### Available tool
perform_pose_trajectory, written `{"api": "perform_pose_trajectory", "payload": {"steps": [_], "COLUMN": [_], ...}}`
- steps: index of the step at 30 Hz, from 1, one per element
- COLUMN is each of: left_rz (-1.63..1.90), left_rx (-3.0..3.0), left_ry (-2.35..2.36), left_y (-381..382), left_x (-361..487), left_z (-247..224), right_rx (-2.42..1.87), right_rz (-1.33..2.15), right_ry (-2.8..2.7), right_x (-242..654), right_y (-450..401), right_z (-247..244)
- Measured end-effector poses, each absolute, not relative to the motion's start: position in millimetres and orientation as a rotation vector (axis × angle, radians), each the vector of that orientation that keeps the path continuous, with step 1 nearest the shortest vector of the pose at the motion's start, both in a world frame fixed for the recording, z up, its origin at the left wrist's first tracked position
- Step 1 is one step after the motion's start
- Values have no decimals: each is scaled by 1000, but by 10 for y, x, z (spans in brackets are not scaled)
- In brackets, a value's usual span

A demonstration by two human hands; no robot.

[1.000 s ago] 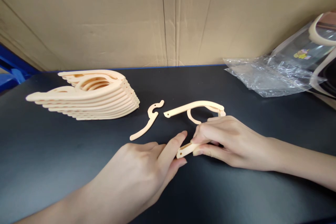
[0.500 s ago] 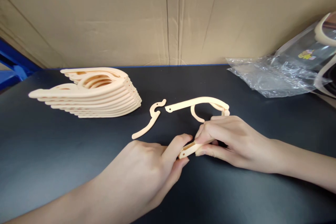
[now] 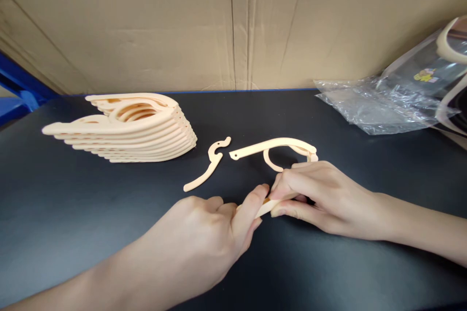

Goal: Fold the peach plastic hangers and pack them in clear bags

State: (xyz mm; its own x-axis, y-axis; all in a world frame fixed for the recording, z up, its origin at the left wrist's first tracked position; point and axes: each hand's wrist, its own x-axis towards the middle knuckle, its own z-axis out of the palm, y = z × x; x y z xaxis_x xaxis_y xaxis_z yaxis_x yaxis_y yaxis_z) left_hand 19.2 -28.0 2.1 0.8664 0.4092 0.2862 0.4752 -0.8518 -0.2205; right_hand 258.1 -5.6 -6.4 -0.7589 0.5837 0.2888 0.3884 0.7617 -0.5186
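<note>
Between my two hands is a cream plastic hanger (image 3: 265, 208), low over the black tabletop. My left hand (image 3: 215, 233) is closed on its near end, with thumb and index finger pinching it. My right hand (image 3: 321, 199) grips the same hanger farther along, its fingertips close to those of the left. The hanger's long arm (image 3: 270, 144) with a hole at its tip and a curved hook (image 3: 272, 161) extend behind my right hand, which hides part of the joint. A loose cream piece (image 3: 207, 170) with a hooked top lies left of the long arm.
A stack of folded cream hangers (image 3: 146, 136) stands at the left. Crumpled clear plastic bags (image 3: 383, 107) lie at the right, beside more cream curved parts (image 3: 450, 46). Brown cardboard (image 3: 164, 24) rises behind the black table (image 3: 91, 204); a blue frame (image 3: 25, 87) is at far left.
My left hand has shifted slightly right and its fingers now cover the hanger end with the hole. The long arm and hook have tilted down and left a little.
</note>
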Motion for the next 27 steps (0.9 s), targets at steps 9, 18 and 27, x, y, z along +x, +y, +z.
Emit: {"api": "perform_pose_trajectory", "payload": {"steps": [9,18,27], "left_rz": [-168,-179,-347], "left_rx": [-2670,-2671,-2904], "left_ry": [-567,-583,-841], "left_y": [-331,-327,-277], "left_x": [178,140,172], "left_z": [63,27,37], "right_rx": [-721,-719,-836], "right_rz": [690,756,782], "right_ry": [-2497,-2477,-2442], "right_x": [2559,2551,2558], "right_y": [-58,-46,-23], "right_z": [-39,-34,-41]}}
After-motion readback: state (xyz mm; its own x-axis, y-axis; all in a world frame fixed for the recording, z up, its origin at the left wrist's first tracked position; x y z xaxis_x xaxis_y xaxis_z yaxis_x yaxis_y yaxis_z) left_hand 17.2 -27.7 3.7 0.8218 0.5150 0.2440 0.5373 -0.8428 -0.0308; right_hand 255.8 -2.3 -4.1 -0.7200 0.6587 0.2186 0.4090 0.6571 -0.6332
